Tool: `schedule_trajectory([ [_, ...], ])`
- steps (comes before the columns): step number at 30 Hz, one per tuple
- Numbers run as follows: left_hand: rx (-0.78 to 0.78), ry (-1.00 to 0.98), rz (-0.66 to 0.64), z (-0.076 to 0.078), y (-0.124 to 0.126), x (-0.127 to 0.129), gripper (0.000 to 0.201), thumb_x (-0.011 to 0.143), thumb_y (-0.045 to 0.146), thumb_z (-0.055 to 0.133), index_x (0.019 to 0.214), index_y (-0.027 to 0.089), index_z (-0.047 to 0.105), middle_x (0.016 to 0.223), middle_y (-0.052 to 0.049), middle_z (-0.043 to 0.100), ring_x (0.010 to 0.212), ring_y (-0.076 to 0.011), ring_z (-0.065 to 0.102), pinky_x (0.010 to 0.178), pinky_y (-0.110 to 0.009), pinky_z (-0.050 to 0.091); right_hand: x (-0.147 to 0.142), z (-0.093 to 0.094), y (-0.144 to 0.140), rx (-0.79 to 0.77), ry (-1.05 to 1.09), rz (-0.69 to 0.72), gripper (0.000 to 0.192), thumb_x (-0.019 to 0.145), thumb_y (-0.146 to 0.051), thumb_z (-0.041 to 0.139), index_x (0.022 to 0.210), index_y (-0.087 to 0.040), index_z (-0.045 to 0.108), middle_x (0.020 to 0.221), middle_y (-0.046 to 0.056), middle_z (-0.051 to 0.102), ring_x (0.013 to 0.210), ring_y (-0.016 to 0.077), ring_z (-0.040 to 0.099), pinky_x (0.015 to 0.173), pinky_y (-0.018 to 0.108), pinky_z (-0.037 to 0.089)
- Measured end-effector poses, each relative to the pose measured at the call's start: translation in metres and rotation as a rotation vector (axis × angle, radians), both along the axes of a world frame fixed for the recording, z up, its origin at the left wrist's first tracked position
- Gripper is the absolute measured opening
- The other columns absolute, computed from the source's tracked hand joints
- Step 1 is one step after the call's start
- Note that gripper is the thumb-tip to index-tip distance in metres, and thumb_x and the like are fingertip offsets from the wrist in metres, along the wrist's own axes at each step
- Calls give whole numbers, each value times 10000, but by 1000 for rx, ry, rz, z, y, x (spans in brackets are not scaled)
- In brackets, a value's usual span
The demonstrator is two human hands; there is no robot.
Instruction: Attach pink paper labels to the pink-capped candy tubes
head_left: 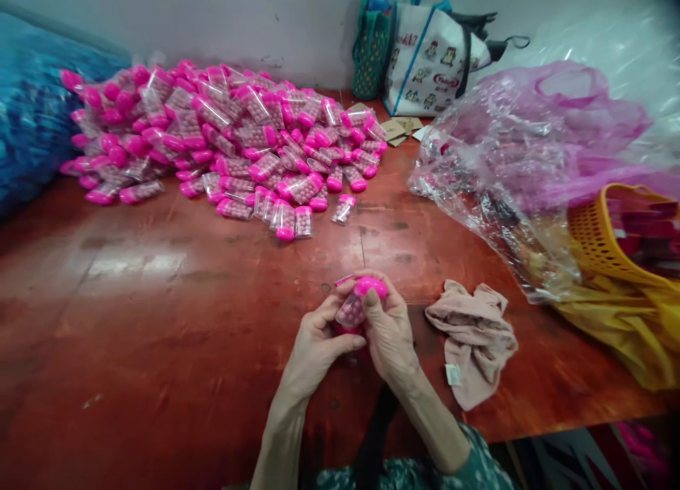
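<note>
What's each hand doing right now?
Left hand: closed on the lower part of the bottle.
Right hand: closed on the bottle at its pink cap.

My hands, left (pixel 319 338) and right (pixel 387 327), hold a tube (pixel 357 302) over the table (pixel 159 320). Behind the tube lies a heap of tubes (pixel 223 136); right of it a cloth (pixel 472 338); farther right, a basket (pixel 610 235) under plastic bags (pixel 531 143).
</note>
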State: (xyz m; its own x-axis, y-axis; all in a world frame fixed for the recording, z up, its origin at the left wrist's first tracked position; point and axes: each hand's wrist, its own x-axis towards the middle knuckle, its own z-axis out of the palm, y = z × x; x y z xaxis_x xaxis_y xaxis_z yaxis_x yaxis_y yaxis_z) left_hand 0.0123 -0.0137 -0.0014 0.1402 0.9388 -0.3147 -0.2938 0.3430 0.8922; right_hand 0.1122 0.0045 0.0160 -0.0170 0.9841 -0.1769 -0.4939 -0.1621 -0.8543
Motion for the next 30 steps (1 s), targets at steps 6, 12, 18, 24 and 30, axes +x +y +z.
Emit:
schedule_trajectory([
  [6,-122,-123,1,-1,-2,2,201,611,91,708,668,172,533,637,38,550,523,-89,523,500,-208,422,17,-9,0,-133,-56,-49,258,687,-389,683,828,-197,584,730,-1,650,594,122,590,590,241,511],
  [12,-122,-76,-72,0,-2,6,248,594,55,699,624,158,475,926,-32,589,643,-108,555,543,-223,438,47,4,3,-306,-101,146,283,749,-432,614,813,-158,591,509,-33,566,319,47,445,306,133,383],
  [18,-72,-51,-110,-1,0,1,270,568,28,710,573,154,471,814,-10,567,731,-130,535,628,-224,418,71,12,-1,-295,-334,748,302,808,-385,550,1035,-188,573,470,-68,539,309,24,439,313,84,374],
  [24,-125,-119,-154,-1,1,3,237,521,13,730,575,139,536,844,-30,600,774,-152,547,663,-241,424,77,1,1,-254,-263,880,253,779,-368,587,926,-169,536,499,-67,551,345,35,460,323,97,383],
  [30,-160,-273,-43,-3,-10,-5,563,525,182,788,1055,181,598,1055,-73,610,963,-217,556,798,-272,433,74,-3,2,-292,-205,713,234,784,-382,589,826,-183,472,458,-59,571,275,27,422,277,79,335],
])
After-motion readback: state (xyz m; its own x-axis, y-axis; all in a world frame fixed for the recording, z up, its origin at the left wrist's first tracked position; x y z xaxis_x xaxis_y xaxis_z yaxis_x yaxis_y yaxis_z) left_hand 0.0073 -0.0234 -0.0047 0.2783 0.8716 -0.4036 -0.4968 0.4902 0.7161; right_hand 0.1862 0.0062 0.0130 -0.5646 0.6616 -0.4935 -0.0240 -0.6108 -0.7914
